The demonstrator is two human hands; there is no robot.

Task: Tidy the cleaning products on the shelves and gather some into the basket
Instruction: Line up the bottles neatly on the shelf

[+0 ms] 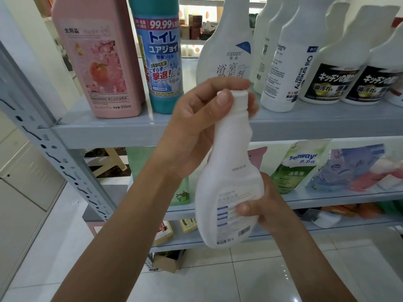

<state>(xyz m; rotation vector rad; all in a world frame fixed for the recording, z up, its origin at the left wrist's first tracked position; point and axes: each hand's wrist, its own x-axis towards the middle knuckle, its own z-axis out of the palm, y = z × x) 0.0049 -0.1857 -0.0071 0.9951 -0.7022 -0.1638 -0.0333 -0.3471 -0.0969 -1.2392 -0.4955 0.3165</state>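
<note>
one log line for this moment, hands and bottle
left hand: grips neck | right hand: grips lower body | white bottle: held off shelf, tilted, back label facing camera | basket: not in view

The bottle is held before the shelf, left hand above right hand.

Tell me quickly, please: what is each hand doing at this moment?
Left hand: closed around the neck of the white bottle, just under its cap.
Right hand: closed on the same bottle's lower body, supporting it.
</note>
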